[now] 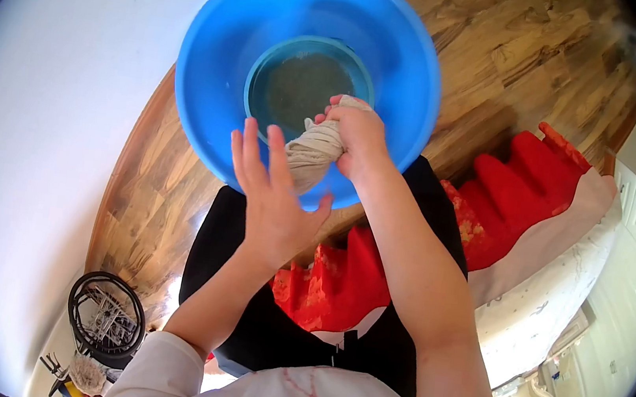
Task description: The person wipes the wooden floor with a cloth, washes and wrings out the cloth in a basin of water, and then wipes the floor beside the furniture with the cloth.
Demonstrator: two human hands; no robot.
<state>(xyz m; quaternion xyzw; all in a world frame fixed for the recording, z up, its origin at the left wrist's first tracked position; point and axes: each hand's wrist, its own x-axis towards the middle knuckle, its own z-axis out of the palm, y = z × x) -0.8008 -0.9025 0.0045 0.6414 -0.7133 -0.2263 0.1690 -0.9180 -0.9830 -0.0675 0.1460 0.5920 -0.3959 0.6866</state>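
A twisted beige cloth [314,154] hangs over the near part of a large blue basin [214,75]. My right hand [359,136] is closed around the upper end of the cloth. Beside its lower end, my left hand [277,209] has its fingers spread and the thumb apart; it is slightly blurred and not gripping the cloth. Inside the big basin sits a smaller teal basin [251,83] with murky, greyish-brown water [308,86] in it.
A white wall [41,125] rises to the left of the wood-look floor [502,54]. Red patterned fabric [527,180] drapes at the right by a white bed-like surface [551,306]. A black round rack [106,319] stands at lower left.
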